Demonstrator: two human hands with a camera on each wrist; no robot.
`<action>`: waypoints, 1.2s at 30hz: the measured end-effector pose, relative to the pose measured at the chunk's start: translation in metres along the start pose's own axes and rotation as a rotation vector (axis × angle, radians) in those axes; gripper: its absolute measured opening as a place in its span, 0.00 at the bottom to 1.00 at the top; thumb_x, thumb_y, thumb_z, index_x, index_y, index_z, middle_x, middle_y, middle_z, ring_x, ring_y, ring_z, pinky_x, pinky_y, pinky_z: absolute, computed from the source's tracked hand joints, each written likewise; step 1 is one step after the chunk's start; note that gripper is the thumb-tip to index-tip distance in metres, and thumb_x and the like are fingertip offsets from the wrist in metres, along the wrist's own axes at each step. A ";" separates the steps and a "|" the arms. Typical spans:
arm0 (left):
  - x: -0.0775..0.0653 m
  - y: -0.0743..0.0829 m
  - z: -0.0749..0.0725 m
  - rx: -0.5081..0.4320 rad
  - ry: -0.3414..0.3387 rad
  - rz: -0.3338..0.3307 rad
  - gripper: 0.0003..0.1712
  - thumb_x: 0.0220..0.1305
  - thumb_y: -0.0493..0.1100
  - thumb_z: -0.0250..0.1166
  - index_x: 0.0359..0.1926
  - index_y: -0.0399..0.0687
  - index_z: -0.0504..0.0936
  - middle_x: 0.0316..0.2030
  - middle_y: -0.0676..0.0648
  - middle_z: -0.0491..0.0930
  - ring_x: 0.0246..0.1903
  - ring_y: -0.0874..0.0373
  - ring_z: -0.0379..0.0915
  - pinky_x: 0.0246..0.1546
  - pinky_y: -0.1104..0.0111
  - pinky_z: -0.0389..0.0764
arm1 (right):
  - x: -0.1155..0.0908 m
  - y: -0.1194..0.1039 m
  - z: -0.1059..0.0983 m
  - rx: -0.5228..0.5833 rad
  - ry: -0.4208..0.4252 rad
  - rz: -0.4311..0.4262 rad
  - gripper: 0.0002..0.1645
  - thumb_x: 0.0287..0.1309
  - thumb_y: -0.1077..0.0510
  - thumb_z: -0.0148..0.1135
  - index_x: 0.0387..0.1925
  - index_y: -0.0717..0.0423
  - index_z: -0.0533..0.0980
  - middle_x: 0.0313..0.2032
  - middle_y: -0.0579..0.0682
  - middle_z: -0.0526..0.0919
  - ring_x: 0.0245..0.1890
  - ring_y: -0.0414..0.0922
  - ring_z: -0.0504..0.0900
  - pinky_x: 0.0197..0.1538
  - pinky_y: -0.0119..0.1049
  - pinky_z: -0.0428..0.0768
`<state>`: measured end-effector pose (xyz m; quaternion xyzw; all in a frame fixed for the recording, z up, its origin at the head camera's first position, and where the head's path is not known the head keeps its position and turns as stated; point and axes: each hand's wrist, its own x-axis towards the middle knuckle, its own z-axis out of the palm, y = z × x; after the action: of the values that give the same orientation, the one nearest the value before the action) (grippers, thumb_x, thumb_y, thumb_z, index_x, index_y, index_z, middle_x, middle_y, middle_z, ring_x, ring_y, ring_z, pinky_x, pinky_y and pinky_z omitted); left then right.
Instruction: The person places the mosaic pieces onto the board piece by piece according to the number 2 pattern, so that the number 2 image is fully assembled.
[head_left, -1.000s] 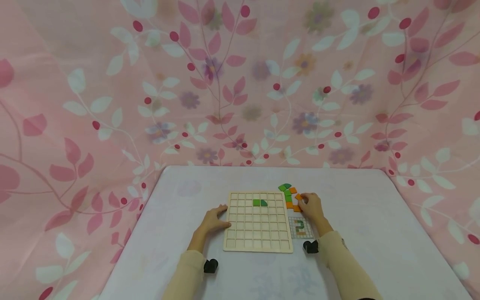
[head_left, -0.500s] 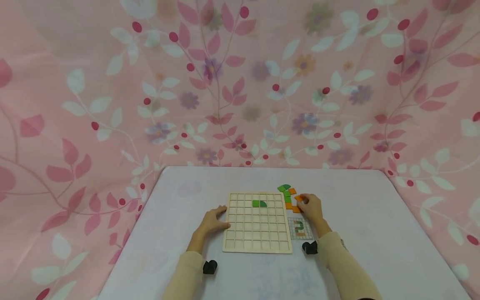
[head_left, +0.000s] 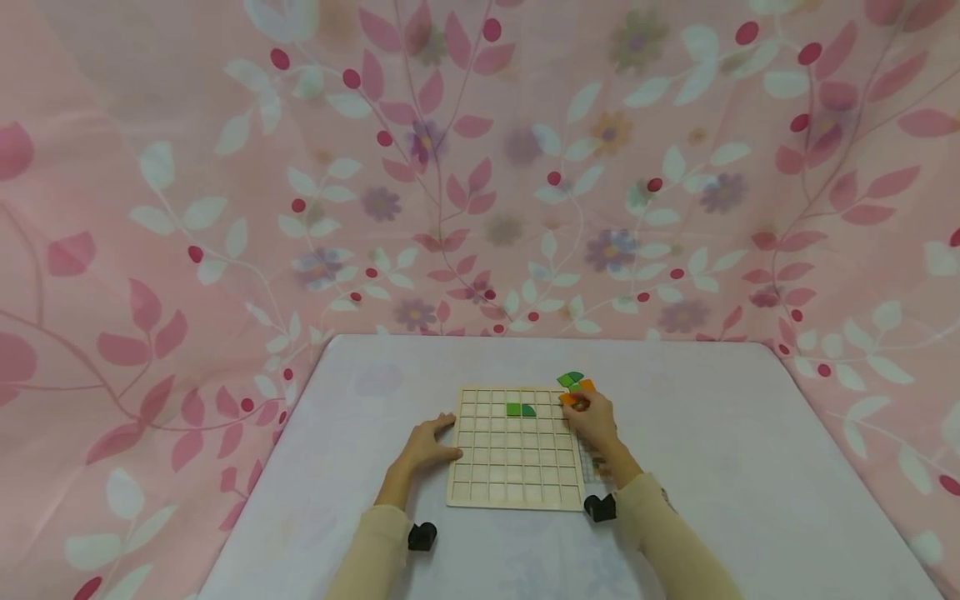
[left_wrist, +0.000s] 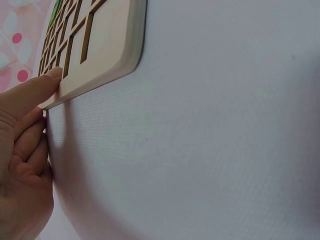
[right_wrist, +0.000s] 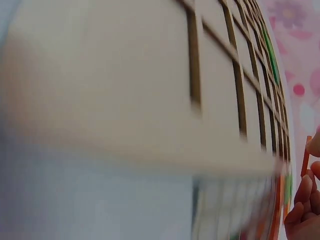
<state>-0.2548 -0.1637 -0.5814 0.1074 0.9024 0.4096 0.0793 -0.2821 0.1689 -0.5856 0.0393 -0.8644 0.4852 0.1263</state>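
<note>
My left hand (head_left: 427, 444) rests at the left edge of a pale wooden grid board (head_left: 517, 492); in the left wrist view its thumb (left_wrist: 37, 92) lies on the rim. Near the board's upper right corner, my right hand (head_left: 594, 419) pinches an orange square tile (head_left: 567, 399), its thin edge also visible in the right wrist view. A light green square tile (head_left: 513, 409) and a dark green rounded tile (head_left: 528, 410) sit side by side in the board's second row. Several loose tiles beyond the right hand are partly hidden by it.
Loose green (head_left: 566, 380), dark green (head_left: 576, 376) and orange (head_left: 588, 385) tiles lie off the board's upper right corner. A pattern card (head_left: 587, 462) beside the board is partly covered by the right wrist. A patterned pink cloth (head_left: 480, 250) hangs behind the white table.
My right hand has moved left from the loose tiles to the board's right edge, carrying the orange tile. It now covers part of the card. The left hand stays put.
</note>
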 end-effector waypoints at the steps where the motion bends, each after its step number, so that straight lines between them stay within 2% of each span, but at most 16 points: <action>1: 0.000 0.000 0.000 0.000 0.000 0.001 0.43 0.44 0.41 0.75 0.61 0.33 0.70 0.63 0.35 0.66 0.66 0.40 0.56 0.66 0.50 0.57 | -0.001 -0.005 0.005 0.003 -0.012 -0.004 0.17 0.47 0.66 0.66 0.41 0.71 0.79 0.33 0.62 0.81 0.29 0.47 0.77 0.29 0.29 0.76; 4: -0.001 0.001 -0.001 -0.003 0.001 0.001 0.42 0.44 0.40 0.75 0.61 0.33 0.70 0.63 0.35 0.66 0.66 0.40 0.56 0.66 0.50 0.57 | -0.002 -0.017 0.021 0.021 -0.072 -0.006 0.18 0.49 0.65 0.66 0.43 0.70 0.79 0.36 0.61 0.81 0.30 0.46 0.75 0.30 0.31 0.75; 9: -0.001 0.002 0.000 -0.017 0.002 -0.005 0.42 0.44 0.40 0.75 0.61 0.34 0.70 0.63 0.36 0.66 0.66 0.41 0.56 0.66 0.50 0.57 | -0.002 -0.029 0.042 -0.007 -0.145 -0.072 0.18 0.50 0.66 0.65 0.44 0.68 0.79 0.39 0.60 0.81 0.31 0.47 0.75 0.34 0.37 0.77; 15: 0.000 0.000 0.001 -0.017 -0.002 -0.005 0.42 0.44 0.40 0.75 0.62 0.34 0.70 0.63 0.37 0.66 0.66 0.42 0.56 0.66 0.50 0.57 | 0.000 -0.033 0.067 -0.091 -0.190 -0.170 0.18 0.47 0.64 0.65 0.43 0.67 0.79 0.38 0.59 0.81 0.35 0.50 0.77 0.39 0.43 0.80; 19: 0.000 -0.001 0.000 -0.015 0.000 -0.009 0.42 0.44 0.40 0.75 0.62 0.34 0.70 0.63 0.37 0.66 0.66 0.41 0.56 0.66 0.50 0.57 | 0.004 -0.036 0.079 -0.186 -0.224 -0.215 0.20 0.45 0.63 0.66 0.43 0.66 0.79 0.39 0.57 0.81 0.38 0.50 0.77 0.41 0.41 0.79; 22: 0.000 -0.001 0.000 -0.015 0.005 -0.013 0.42 0.44 0.40 0.75 0.62 0.34 0.70 0.63 0.37 0.66 0.66 0.42 0.56 0.66 0.51 0.57 | 0.008 -0.041 0.083 -0.248 -0.268 -0.222 0.20 0.45 0.62 0.66 0.44 0.64 0.80 0.40 0.55 0.81 0.40 0.48 0.77 0.42 0.40 0.79; 25: -0.001 0.000 0.000 -0.010 0.004 -0.016 0.42 0.44 0.40 0.75 0.62 0.34 0.70 0.63 0.37 0.66 0.66 0.42 0.56 0.66 0.51 0.57 | 0.013 -0.045 0.083 -0.272 -0.323 -0.263 0.18 0.47 0.63 0.65 0.43 0.64 0.81 0.40 0.56 0.81 0.41 0.51 0.76 0.45 0.43 0.78; 29: -0.001 0.001 0.001 -0.009 -0.002 -0.011 0.42 0.44 0.39 0.75 0.61 0.34 0.70 0.63 0.36 0.66 0.66 0.41 0.56 0.66 0.50 0.57 | 0.017 -0.048 0.081 -0.275 -0.381 -0.392 0.13 0.53 0.63 0.63 0.41 0.65 0.82 0.40 0.59 0.80 0.39 0.55 0.75 0.43 0.50 0.76; 31: -0.001 0.001 0.001 -0.010 -0.001 -0.006 0.42 0.44 0.39 0.75 0.61 0.34 0.70 0.63 0.36 0.66 0.66 0.41 0.56 0.66 0.50 0.57 | 0.022 -0.041 0.083 -0.280 -0.383 -0.463 0.13 0.58 0.60 0.61 0.42 0.62 0.83 0.40 0.57 0.79 0.39 0.54 0.75 0.41 0.47 0.75; 36: -0.001 0.003 0.000 0.002 0.000 -0.009 0.42 0.44 0.39 0.75 0.61 0.34 0.70 0.63 0.36 0.66 0.66 0.41 0.56 0.66 0.50 0.57 | 0.023 -0.044 0.083 -0.304 -0.388 -0.459 0.13 0.60 0.62 0.59 0.45 0.61 0.82 0.43 0.57 0.80 0.40 0.54 0.74 0.42 0.48 0.74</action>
<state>-0.2531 -0.1622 -0.5785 0.1035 0.9032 0.4086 0.0810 -0.3112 0.0764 -0.5843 0.3053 -0.9033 0.2933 0.0695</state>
